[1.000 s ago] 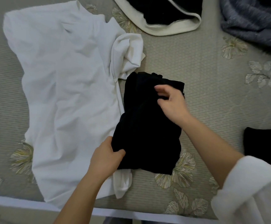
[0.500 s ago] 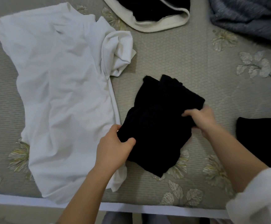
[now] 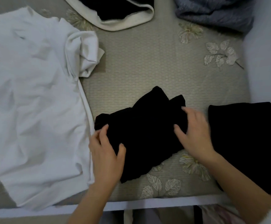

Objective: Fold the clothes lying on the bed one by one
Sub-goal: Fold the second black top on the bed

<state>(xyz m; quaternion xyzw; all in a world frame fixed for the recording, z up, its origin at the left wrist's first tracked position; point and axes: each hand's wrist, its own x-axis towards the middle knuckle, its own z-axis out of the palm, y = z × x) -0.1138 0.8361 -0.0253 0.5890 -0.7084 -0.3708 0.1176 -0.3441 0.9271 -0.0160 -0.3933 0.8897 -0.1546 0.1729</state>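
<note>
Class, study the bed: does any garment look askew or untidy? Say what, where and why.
The black garment under both hands lies tilted, corners uneven, unlike the squared black pile beside it. The white shirt lies unfolded with its sleeve bunched up. Nothing looks damaged or spilled.

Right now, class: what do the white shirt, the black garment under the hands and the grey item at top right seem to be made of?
White shirt: thin matte knit, probably cotton jersey; it shows soft creases.
Black garment: soft, dull fabric, folded thick; its weave is too dark to read.
Grey item: heathered, fuzzy surface, perhaps a fleece or brushed knit.
</note>
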